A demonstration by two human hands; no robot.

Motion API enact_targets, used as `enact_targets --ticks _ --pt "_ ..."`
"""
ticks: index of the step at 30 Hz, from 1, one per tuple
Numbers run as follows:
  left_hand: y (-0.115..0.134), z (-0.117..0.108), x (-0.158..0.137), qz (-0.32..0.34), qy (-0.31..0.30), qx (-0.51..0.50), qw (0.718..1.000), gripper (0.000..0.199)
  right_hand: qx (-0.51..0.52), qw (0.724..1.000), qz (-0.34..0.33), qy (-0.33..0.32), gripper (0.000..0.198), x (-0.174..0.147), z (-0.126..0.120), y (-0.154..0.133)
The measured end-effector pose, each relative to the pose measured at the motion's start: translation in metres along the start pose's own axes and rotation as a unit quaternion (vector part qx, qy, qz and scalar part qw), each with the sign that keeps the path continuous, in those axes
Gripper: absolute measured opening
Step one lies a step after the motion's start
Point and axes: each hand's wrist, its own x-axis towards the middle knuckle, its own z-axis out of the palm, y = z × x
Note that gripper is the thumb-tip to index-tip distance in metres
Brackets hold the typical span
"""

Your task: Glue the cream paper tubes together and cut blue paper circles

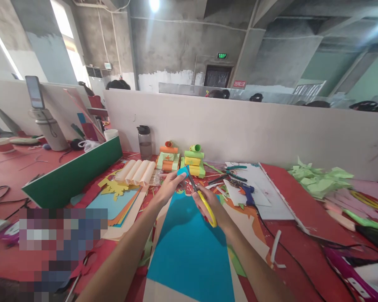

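My left hand (pixel 171 184) pinches a small piece of blue paper (pixel 182 171) up in front of me. In my right hand (pixel 209 202) is a pair of scissors (pixel 207 205) with yellow handles, its dark blades pointing up and left against the blue piece. How far the blades are parted I cannot tell. Below both hands a large blue sheet (pixel 192 247) lies over beige paper. Just beyond them stand two rolled-paper models, one orange and green (pixel 168 158), the other yellow and green (pixel 193 161).
Pale folded paper (pixel 137 172) and yellow cutouts (pixel 113 188) lie left, before a green board (pixel 75 172). Behind stands a water bottle (pixel 144 141). On the right are a blue glue gun (pixel 248 193), pliers (pixel 236 173), a trailing cord and green paper scraps (pixel 321 178). A white partition (pixel 239 130) closes the back.
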Motion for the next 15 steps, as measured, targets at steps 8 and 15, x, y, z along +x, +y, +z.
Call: enact_targets --ticks 8,15 --pt "0.043 -0.009 -0.072 -0.061 0.039 0.642 0.763 0.049 -0.009 1.000 0.006 0.010 0.039 0.002 -0.006 0.002" --pt "0.009 -0.046 -0.127 -0.164 0.185 0.664 0.706 0.063 0.000 1.000 0.018 -0.020 0.039 0.003 -0.002 0.004"
